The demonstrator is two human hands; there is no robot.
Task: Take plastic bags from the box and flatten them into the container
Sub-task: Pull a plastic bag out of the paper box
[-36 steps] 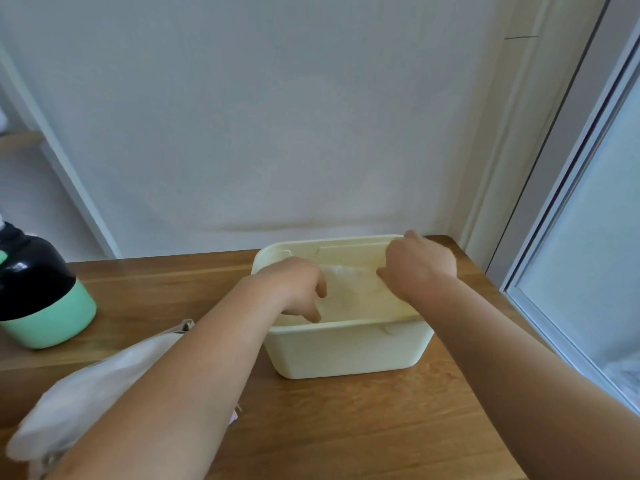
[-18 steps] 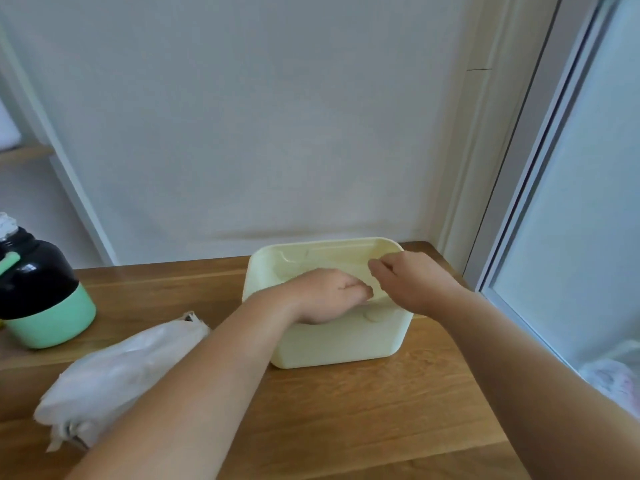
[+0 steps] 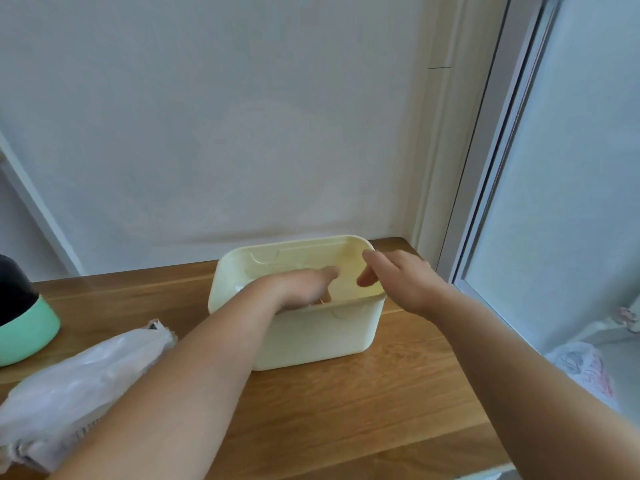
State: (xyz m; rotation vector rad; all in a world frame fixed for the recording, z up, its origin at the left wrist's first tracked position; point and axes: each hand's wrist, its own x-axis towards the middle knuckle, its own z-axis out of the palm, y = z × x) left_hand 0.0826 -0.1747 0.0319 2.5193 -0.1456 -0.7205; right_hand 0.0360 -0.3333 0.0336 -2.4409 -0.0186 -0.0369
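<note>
Container (image 3: 311, 336) on wooden table (image 3: 346, 410), left hand (image 3: 298, 287) inside, fingers straightish, tips hidden, right hand (image 3: 401, 282) above rim, fingers loosely spread

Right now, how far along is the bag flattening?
Done: unclear; bags already in the cream container cannot be made out. In hand: the left hand presses down inside it, and the right hand hovers open over the right rim. Left: a bundle of plastic bags lies on the wooden table, so plenty likely remains.
</note>
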